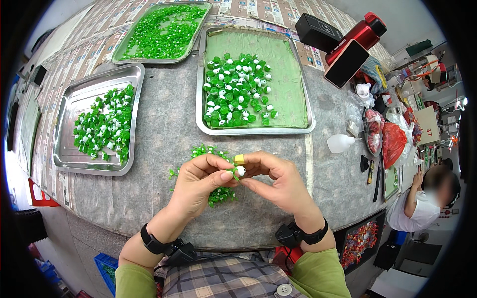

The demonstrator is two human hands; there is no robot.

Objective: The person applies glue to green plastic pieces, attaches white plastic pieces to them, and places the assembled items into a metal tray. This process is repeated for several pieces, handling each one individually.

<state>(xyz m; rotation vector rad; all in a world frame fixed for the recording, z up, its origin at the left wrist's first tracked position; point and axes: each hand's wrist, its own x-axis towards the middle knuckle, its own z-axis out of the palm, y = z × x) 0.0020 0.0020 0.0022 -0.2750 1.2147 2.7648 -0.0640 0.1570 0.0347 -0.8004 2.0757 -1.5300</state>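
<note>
My left hand [200, 182] and my right hand [279, 181] meet over the grey table, pinching together a small white bead with a green cap [240, 171]. A yellow band sits on my right index finger. Under my hands lies a loose pile of green plastic pieces [217, 194]. Just beyond, a metal tray with a green liner [290, 74] holds several finished green-and-white beads [237, 90].
A bare metal tray [74, 109] at the left holds more green-and-white beads; a far tray [124, 49] holds green pieces. A red bottle [358, 36], black phone, white squeeze bottle [340, 143] and red bags lie at the right. Another person sits at lower right.
</note>
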